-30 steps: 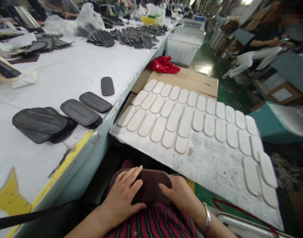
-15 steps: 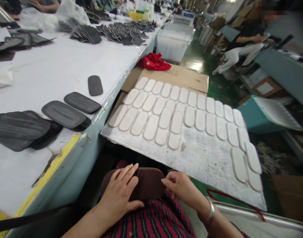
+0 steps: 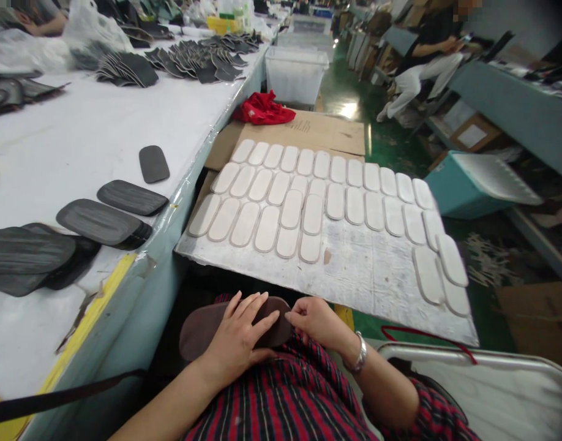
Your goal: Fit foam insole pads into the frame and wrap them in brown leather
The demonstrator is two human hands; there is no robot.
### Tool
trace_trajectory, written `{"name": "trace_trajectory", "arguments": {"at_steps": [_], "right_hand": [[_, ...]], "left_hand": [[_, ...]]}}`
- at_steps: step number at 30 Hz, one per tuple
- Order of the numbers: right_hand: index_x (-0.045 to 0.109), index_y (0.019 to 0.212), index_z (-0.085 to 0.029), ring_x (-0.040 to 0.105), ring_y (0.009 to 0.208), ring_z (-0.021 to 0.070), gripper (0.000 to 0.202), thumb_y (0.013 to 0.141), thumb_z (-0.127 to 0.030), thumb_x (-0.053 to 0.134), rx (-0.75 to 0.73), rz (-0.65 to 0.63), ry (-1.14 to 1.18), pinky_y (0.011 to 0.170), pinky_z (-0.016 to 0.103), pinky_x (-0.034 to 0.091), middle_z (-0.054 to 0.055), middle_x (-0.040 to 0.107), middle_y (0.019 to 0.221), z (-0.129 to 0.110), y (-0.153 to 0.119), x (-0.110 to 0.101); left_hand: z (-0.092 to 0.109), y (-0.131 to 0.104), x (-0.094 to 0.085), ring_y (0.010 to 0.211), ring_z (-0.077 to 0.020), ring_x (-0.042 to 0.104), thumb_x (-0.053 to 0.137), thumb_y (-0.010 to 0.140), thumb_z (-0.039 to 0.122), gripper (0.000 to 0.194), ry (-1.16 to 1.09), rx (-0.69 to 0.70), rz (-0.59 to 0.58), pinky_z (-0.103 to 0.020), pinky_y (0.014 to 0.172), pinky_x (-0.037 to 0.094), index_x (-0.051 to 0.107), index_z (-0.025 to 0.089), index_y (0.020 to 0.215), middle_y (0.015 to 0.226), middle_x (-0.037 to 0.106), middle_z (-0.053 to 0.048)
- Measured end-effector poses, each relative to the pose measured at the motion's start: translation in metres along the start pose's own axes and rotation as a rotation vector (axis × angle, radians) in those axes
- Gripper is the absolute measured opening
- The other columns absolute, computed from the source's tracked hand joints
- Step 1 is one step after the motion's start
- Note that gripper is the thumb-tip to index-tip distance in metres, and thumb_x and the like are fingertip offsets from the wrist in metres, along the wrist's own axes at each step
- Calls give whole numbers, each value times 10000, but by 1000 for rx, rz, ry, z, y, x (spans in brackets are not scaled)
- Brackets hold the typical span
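A dark brown oval pad (image 3: pixel 202 327) with rounded ends lies across my lap, over the striped red and black cloth. My left hand (image 3: pixel 242 327) rests flat on top of the pad, fingers spread over its middle and right part. At the pad's right end my right hand (image 3: pixel 313 318) pinches the edge between thumb and curled fingers. Just beyond my hands, a pale board (image 3: pixel 354 269) carries rows of white oval pads (image 3: pixel 266 229) with thin darker rims. A few of these white pads overlap their neighbours.
On the white-topped table (image 3: pixel 125 122) at left lie dark oval pads (image 3: pixel 100 222), some stacked, and fanned dark pieces (image 3: pixel 202 58) farther back. A red cloth (image 3: pixel 265 109) sits on cardboard (image 3: pixel 327 131). Clear bins (image 3: pixel 294 70), a teal bin (image 3: pixel 464 184) and a seated person (image 3: pixel 428 61) are farther off.
My left hand has slid rightward along the brown pad, closer to my right hand, baring more of its left end. My right hand stays at the right edge. The view has shifted slightly.
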State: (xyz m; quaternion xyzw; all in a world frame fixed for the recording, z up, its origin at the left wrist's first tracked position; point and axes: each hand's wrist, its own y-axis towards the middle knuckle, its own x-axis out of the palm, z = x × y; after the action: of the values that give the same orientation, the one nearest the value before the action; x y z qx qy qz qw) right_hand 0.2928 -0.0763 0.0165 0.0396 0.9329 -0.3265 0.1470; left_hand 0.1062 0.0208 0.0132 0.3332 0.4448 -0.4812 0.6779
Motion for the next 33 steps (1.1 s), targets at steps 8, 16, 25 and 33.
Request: {"name": "trace_trajectory", "arguments": {"at_steps": [8,16,25,33], "right_hand": [[543,687,-168,506,482,96,242,737,-400,586,-185,204,-248,460,200,349,-24,564,534,4,-9,-6],[448,1133,-198,542,920,167,391,765,-268,563,-445,460,-247,828,316,452,66,540,1054,25,-21,23],[232,1365,-117,178,1308,271,774,755,-482,539,-802,252,-960,1067,464,196,139,237,1421,-4,-10,23],[230,1355,-1,87,1314,341,1015,626,-591,619,-931,142,-1255,1066,465,158,221,144,1428,-17,-1,54]], "left_hand": [[17,-19,0,1114,-230,426,483,845,243,305,60,143,105,-421,961,319,549,242,1142,1213,520,-65],[28,-28,15,1020,-237,464,412,855,148,387,79,171,95,-413,861,373,462,185,1237,1167,554,-77],[-19,-111,17,1233,-202,359,444,860,294,489,-525,-710,760,-395,1044,271,306,218,1323,1341,397,-79],[-16,-111,38,1264,-216,320,489,822,386,646,-1215,-732,636,-362,1072,229,212,172,1365,1373,363,-88]]}}
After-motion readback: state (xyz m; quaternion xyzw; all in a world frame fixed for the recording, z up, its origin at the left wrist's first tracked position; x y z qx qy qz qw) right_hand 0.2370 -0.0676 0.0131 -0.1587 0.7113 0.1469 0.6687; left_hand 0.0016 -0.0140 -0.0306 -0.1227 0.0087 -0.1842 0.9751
